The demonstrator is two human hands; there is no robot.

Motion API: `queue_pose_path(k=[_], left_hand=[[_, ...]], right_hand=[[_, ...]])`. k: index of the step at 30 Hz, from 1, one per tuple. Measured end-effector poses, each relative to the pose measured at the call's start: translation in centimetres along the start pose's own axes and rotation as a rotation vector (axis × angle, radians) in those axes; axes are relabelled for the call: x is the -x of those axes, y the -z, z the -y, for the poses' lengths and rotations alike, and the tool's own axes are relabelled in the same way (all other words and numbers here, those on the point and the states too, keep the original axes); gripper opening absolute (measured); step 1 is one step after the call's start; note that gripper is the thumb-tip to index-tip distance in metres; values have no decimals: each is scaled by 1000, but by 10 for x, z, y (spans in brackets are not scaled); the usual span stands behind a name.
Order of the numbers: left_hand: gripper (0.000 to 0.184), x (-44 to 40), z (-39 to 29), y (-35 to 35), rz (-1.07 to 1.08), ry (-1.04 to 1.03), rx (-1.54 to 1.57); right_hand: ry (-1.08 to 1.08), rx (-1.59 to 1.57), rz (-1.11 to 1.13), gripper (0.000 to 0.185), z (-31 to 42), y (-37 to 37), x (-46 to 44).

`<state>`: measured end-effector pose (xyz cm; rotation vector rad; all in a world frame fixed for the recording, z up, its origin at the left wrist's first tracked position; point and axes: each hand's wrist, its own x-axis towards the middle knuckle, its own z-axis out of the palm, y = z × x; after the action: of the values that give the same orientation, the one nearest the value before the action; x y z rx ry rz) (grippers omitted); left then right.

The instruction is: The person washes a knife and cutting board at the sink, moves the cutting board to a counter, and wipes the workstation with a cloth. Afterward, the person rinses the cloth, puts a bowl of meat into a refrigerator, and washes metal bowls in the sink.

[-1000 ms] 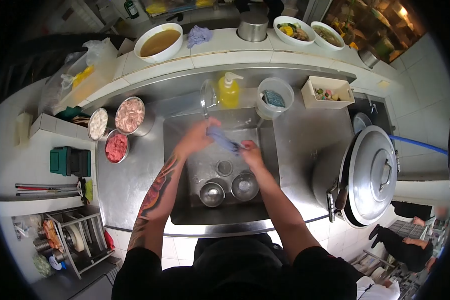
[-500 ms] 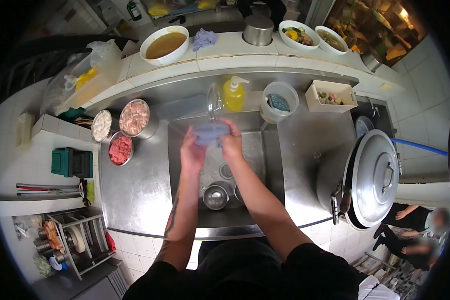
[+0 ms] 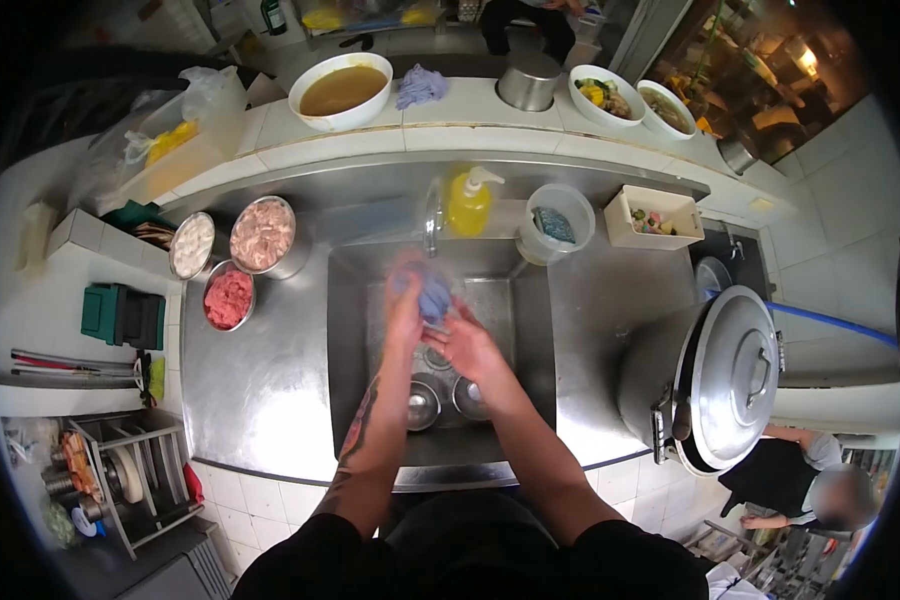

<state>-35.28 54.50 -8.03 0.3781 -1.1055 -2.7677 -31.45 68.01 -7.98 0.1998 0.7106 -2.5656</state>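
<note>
A bluish-purple cloth point(image 3: 433, 298) is bunched up over the sink point(image 3: 530, 340), just below the faucet point(image 3: 432, 222). My left hand point(image 3: 403, 315) is closed round the cloth from the left, its fingers blurred by motion. At the lower right side of the cloth, my right hand point(image 3: 470, 345) has its fingers stretched and apart, the fingertips close to or touching the cloth. Below my hands, two metal bowls, a left bowl point(image 3: 423, 404) and a right bowl point(image 3: 471, 400), stand on the sink floor, partly hidden by my forearms.
Metal containers of pink minced meat point(image 3: 228, 298), pale meat point(image 3: 263, 235) and whitish food point(image 3: 192, 246) stand left. Behind the sink are a yellow soap bottle point(image 3: 469, 205) and a clear tub point(image 3: 556, 225). A large lidded pot point(image 3: 710, 380) stands right. A person point(image 3: 785, 470) is at lower right.
Both hands have moved a little down, and the cloth is now gathered in my left hand. My right hand has loosened from it and turned, fingers stretched. The camera view has shifted slightly.
</note>
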Motion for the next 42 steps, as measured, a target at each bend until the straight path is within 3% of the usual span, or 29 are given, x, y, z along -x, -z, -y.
queue_pose_path(k=[1,2,3,5,6,8,9,10,12,13,15,17,21,22,29,38,40,42], left_hand=[[46,1,1,3,11,20,-200],[37,1,2,5,21,37,-401],[37,2,3,3,22,37,-403],[27,8,3,-1,417,-290,-785],[27,16,4,-6,421,-287,-794],[23,30,10,-18,110,-298,-706],[22,20,27,-15,-79,-378,-435],[22,17,17,-29,-79,-381,-441],[24,13,-4,-49,-413,-123,-35],[24,3,-2,-41,-420,-128,-37],[28,-13,-3,-23,-296,52,59],[27,-18,-2,-20,-334,115,51],[24,-32,8,-16,-406,194,77],[24,-39,17,-9,-403,198,74],[21,-58,34,16,-348,203,98],[21,-55,23,10,-271,210,113],[22,-48,21,4,-214,204,146],[28,-23,13,-24,-244,9,137]], right_hand=[[-345,-339,154,39,12,-2,3],[-340,-339,152,39,16,-5,-1],[-326,-317,64,41,20,-10,-12],[-312,-308,-20,45,19,0,-43],[-337,-324,84,42,10,28,-71],[-359,-348,193,39,-2,33,-96],[-162,-285,-89,37,-10,16,-102],[33,-214,-369,36,-12,-1,-103],[148,-212,-317,35,-7,-33,-87],[266,-208,-265,34,-7,-43,-82],[292,-168,-239,32,-5,-46,-80],[330,-128,-219,29,-2,-46,-79],[283,-32,-375,31,2,-45,-89],[254,-25,-454,37,4,-46,-90],[250,-14,-484,33,12,-54,-91],[276,50,-416,33,17,-58,-93],[245,-97,-344,35,13,-43,-101],[201,-218,-399,32,10,-35,-109]])
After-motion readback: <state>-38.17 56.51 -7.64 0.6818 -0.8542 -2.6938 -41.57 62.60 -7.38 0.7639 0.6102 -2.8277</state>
